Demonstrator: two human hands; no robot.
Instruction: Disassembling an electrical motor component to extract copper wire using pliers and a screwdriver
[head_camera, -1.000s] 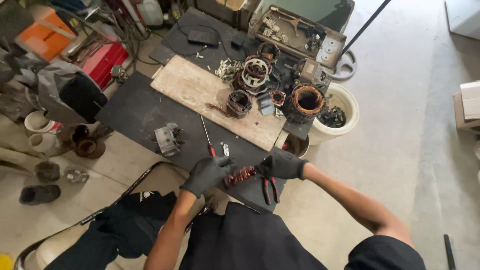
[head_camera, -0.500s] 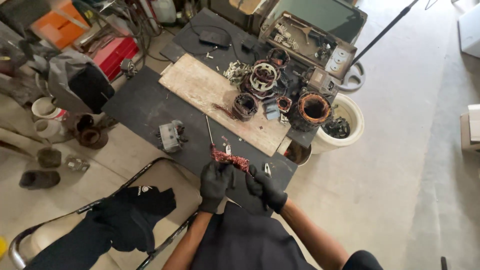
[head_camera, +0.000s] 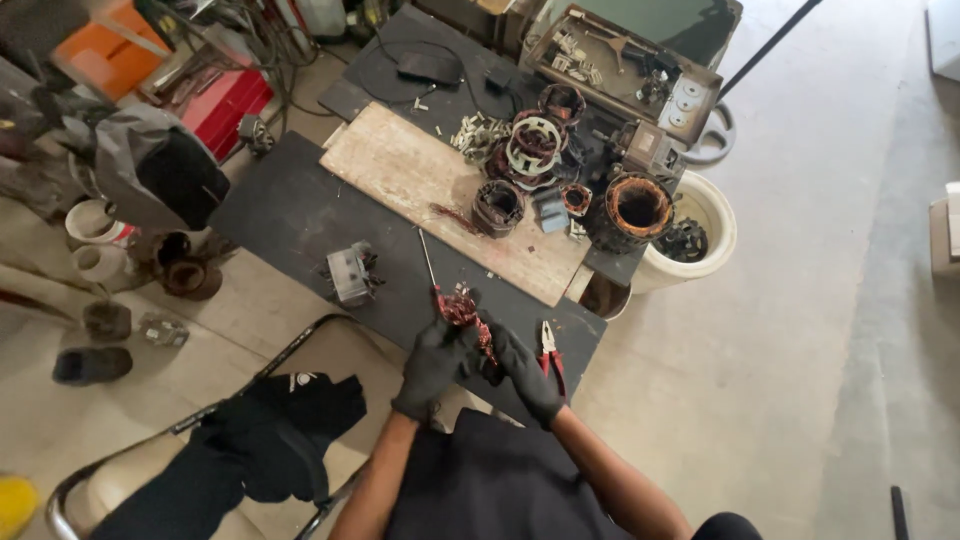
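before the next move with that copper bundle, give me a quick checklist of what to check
1. Both hands gloved: ok, left hand and right hand wear black gloves.
2. Grip on the copper bundle: ok, both hands hold it.
3. Pliers in reach: ok, on the mat just right of the right hand.
4. Screwdriver out of the way: not ok, its handle end lies right at the bundle.
5. Board has bare space: ok, its left half is bare.
6. Bundle free of other parts: cannot tell, hands cover its lower end.
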